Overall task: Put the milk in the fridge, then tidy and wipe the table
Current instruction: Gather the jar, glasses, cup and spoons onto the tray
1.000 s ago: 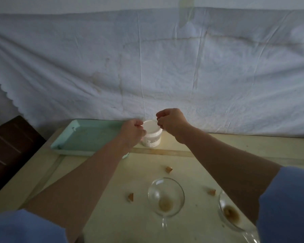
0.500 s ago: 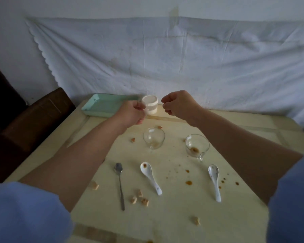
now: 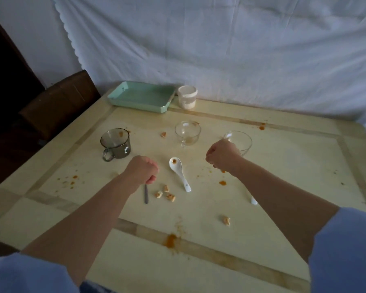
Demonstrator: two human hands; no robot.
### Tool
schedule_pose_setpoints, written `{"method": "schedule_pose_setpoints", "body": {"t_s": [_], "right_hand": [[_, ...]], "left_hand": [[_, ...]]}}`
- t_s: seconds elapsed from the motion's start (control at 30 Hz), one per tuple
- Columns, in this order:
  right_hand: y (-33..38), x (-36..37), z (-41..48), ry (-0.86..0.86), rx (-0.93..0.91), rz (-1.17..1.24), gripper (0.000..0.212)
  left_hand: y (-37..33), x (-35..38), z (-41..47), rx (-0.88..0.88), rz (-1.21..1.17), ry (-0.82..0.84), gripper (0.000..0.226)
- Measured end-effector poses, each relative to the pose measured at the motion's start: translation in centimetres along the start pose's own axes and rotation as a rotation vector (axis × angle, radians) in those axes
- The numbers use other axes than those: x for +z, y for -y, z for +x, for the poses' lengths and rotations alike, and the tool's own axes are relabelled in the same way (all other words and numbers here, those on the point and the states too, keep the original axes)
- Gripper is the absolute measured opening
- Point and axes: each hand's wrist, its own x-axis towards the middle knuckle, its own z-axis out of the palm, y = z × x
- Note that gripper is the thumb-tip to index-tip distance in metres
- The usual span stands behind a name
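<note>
Tidying looks like the step in hand: both fists, left hand (image 3: 141, 170) and right hand (image 3: 222, 153), hover mid-frame with fingers curled together, empty. No milk shows. Next, gather the spoon (image 3: 179, 172) and the mug (image 3: 116, 143) at center left off the stained surface (image 3: 283, 170).

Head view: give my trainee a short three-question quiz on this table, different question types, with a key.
1. True or false: the white lidded cup stands inside the green tray.
2. Multiple choice: the white ceramic spoon lies A) in the smoky glass mug, B) on the table between the two hands, C) in the tray.
3. Fill in: the left hand is closed over the upper end of the metal ____.

Key: 1 false, it stands beside the tray. 2 B. 3 spoon.
</note>
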Motion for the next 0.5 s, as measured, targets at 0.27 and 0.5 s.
{"method": "schedule_pose_setpoints", "body": {"t_s": [0.27, 0.5], "right_hand": [[-10.7, 1.5, 1.7, -0.118, 0.308, -0.049, 0.021], [-16.9, 1.4, 0.9, -0.136, 0.527, -0.070, 0.025]], "left_hand": [[3.3, 8.1, 3.2, -0.120, 0.103, 0.101, 0.028], [3.3, 11.9, 4.0, -0.192, 0.091, 0.040, 0.022]]}}
